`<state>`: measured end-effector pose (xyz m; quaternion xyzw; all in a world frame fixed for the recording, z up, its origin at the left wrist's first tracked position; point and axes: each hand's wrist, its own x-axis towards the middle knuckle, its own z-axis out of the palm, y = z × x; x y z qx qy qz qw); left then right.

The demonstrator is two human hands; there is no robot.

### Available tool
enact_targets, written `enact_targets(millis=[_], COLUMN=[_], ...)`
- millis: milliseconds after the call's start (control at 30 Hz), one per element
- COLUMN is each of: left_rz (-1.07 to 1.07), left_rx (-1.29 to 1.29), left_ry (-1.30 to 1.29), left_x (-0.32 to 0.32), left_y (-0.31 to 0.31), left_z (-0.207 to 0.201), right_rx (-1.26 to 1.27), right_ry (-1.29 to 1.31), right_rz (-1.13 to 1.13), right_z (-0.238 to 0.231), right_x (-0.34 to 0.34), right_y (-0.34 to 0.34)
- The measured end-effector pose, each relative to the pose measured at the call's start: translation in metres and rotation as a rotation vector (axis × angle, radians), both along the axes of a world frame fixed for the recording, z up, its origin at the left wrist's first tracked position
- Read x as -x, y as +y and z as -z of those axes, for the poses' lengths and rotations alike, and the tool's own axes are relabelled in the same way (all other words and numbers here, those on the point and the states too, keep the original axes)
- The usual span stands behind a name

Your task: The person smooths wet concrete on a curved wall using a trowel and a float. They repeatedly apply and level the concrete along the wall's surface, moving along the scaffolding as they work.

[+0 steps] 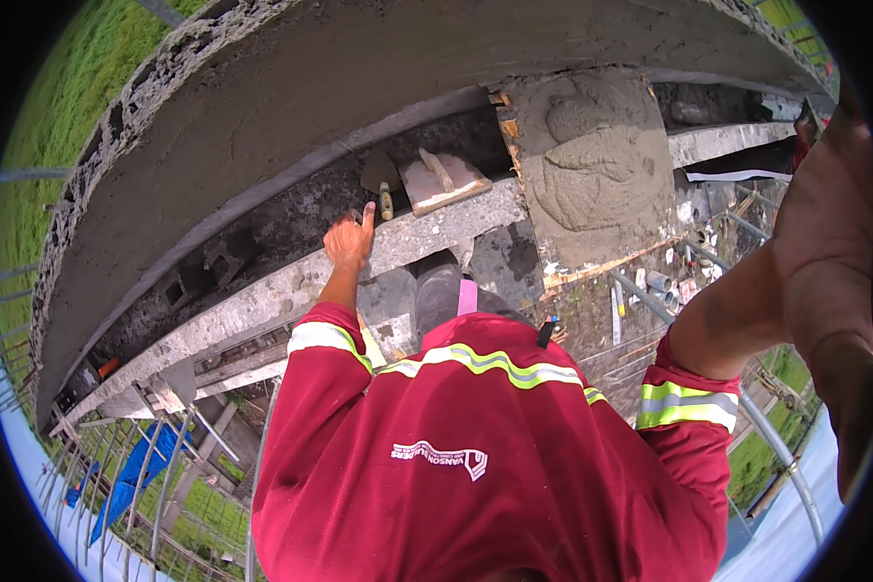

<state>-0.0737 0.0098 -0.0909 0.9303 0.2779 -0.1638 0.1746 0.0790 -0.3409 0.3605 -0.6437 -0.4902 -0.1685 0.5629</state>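
My left hand (348, 239) reaches forward onto a mortar-smeared plank (262, 296), fingers loosely curled and the index finger raised. It holds nothing, and the fingertip is just short of the wooden handle of a pointed trowel (382, 184). Right of the trowel lies a wooden float (443, 180) with a handle on top. My right arm (795, 272) is raised close to the camera at the right rim. Its hand is blurred at the edge, and I cannot tell what it is doing. Both sleeves are red with reflective stripes.
A curved rough concrete wall (262, 107) runs past the plank. A board heaped with wet mortar (592, 160) sits to the right. My boot (437, 296) stands behind the plank. Scaffold rails (155, 475) and grass lie far below, with tins and pipes (662, 283) at the right.
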Motion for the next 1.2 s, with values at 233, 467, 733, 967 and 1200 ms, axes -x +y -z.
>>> enact_targets(millis=[233, 467, 733, 967, 1200], left_rz=[-0.005, -0.003, -0.004, -0.019, -0.033], left_rx=[-0.007, 0.007, -0.003, -0.007, 0.017], left_ry=[0.003, -0.002, -0.01, 0.004, 0.028], left_x=[0.0002, 0.001, 0.0005, -0.0001, -0.002], left_y=[0.0008, 0.001, 0.0009, 0.0005, -0.0005], left_z=[0.0022, 0.0035, 0.0033, 0.0023, -0.0041], right_rx=[-0.001, -0.002, -0.001, -0.003, 0.001], right_ry=[0.012, 0.011, 0.012, 0.015, 0.02], right_rz=[0.006, -0.005, -0.02, -0.022, -0.027], right_z=[0.0035, 0.0035, 0.0048, 0.0053, 0.0076], right_x=[0.004, 0.0019, 0.0053, 0.0027, 0.0019], right_y=[0.0019, 0.0037, 0.0067, 0.0076, 0.0097])
